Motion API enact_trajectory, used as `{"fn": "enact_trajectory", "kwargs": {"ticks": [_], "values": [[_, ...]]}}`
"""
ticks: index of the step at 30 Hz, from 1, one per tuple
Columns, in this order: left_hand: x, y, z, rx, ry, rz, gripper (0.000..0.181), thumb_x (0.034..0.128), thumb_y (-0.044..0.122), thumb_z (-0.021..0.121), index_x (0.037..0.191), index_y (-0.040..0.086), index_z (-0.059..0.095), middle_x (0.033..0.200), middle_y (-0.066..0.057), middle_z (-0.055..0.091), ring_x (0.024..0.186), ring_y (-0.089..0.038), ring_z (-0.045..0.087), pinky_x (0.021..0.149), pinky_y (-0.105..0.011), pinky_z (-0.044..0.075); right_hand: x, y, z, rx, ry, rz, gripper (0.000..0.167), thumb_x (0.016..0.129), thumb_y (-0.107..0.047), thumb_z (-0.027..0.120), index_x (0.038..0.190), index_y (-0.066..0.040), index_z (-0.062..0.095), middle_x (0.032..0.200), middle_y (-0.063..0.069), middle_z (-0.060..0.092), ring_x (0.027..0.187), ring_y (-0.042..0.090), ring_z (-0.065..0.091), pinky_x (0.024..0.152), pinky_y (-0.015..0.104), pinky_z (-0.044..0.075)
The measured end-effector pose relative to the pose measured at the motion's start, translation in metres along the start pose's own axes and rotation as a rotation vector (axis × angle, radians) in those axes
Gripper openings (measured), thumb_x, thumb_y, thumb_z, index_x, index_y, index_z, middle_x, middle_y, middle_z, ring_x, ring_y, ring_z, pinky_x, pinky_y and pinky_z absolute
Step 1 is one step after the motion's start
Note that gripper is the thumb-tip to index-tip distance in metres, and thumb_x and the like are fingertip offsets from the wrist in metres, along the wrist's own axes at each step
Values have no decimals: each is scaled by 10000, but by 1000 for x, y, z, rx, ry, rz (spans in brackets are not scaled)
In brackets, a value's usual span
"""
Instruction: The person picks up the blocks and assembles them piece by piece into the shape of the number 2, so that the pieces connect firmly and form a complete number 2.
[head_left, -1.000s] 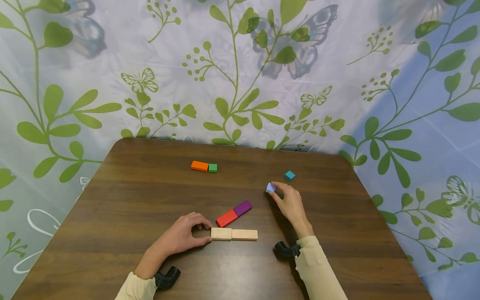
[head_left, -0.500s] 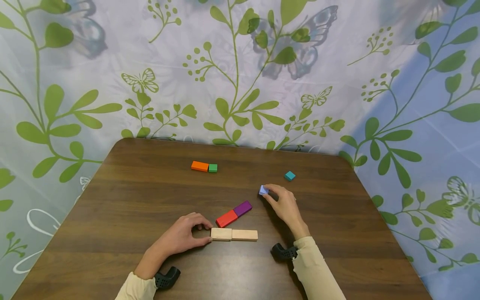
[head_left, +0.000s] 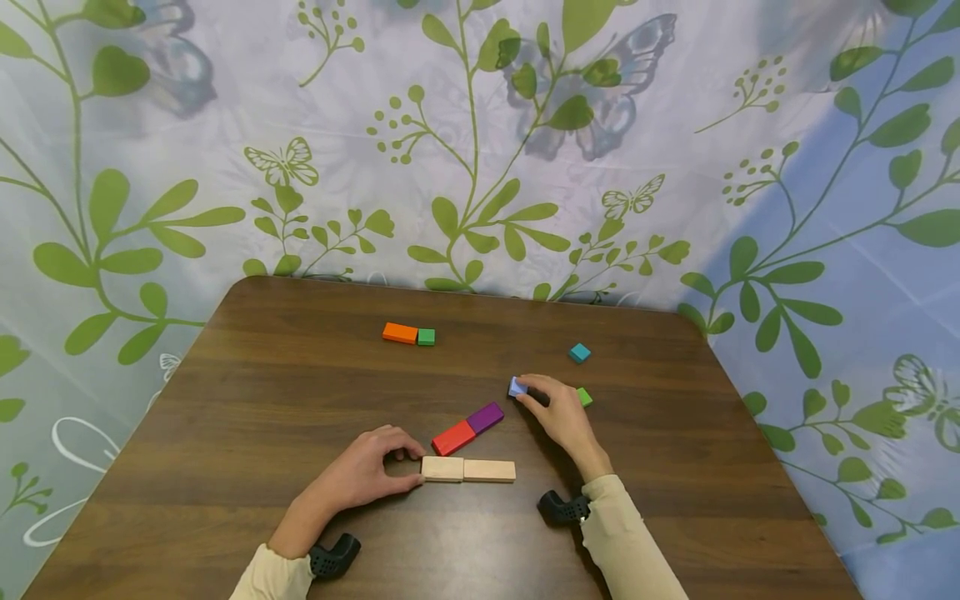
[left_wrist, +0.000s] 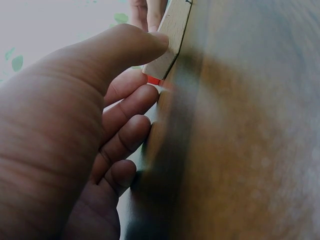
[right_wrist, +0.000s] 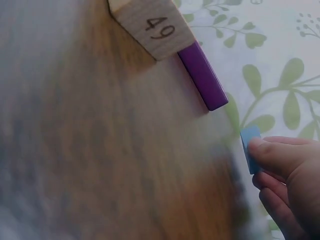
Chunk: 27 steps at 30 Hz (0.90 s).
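Two plain wooden blocks lie end to end in a row near the middle of the table. My left hand (head_left: 372, 467) holds the left end of the left wooden block (head_left: 442, 469) between thumb and index finger; its other fingers are bent beside it in the left wrist view. Between thumb and fingers, my right hand (head_left: 562, 417) pinches a small light blue block (head_left: 517, 387). That block is just beyond the far end of the purple block (head_left: 486, 417), apart from it. A red block (head_left: 453, 437) touches the purple one end to end, in a slanted line.
The right wooden block (head_left: 490, 472) bears the number 49 on its end in the right wrist view. An orange block (head_left: 400, 333) and a green block (head_left: 426, 337) stand together farther back. A teal block (head_left: 580, 353) and a partly hidden light green block (head_left: 584, 397) lie rightward.
My right hand has moved left and slightly nearer with the light blue block, uncovering part of the light green block. My left hand has stayed in place.
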<state>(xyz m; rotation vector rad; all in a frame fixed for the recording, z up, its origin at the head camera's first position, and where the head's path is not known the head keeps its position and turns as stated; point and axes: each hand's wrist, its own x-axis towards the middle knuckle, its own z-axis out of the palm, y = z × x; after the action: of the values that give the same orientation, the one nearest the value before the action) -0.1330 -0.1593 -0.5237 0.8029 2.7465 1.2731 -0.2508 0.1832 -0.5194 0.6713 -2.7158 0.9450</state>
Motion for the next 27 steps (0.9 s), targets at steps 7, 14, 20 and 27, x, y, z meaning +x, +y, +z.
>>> {"fn": "enact_trajectory", "kwargs": {"ticks": [7, 14, 20, 27], "values": [[1, 1, 1, 7, 3, 7, 230, 878, 337, 842, 1055, 229, 744, 991, 120, 672, 881, -42, 562, 785, -254, 523, 0, 0, 4, 32, -2, 0, 294, 938, -167, 772, 1226, -110, 759, 1243, 90, 735, 1058, 257, 726, 917, 449, 575], [0, 1, 1, 6, 9, 14, 233, 875, 338, 845, 1056, 230, 744, 989, 120, 675, 880, -44, 564, 783, -255, 524, 0, -2, 7, 39, -11, -3, 295, 940, -174, 774, 1228, -117, 757, 1243, 84, 735, 1076, 250, 723, 921, 445, 573], [0, 0, 1, 9, 12, 15, 232, 872, 334, 848, 1053, 234, 744, 986, 129, 673, 879, -42, 563, 782, -251, 523, -1, -3, 8, 42, -36, 2, 293, 948, -162, 765, 1237, -115, 754, 1272, 89, 724, 1141, 271, 705, 953, 455, 561], [0, -1, 1, 6, 8, 8, 231, 876, 341, 844, 1056, 238, 742, 989, 128, 671, 881, -41, 560, 787, -252, 523, -1, -3, 8, 44, -47, -15, 292, 952, -143, 758, 1242, -116, 751, 1274, 85, 724, 1148, 268, 702, 955, 455, 559]]}}
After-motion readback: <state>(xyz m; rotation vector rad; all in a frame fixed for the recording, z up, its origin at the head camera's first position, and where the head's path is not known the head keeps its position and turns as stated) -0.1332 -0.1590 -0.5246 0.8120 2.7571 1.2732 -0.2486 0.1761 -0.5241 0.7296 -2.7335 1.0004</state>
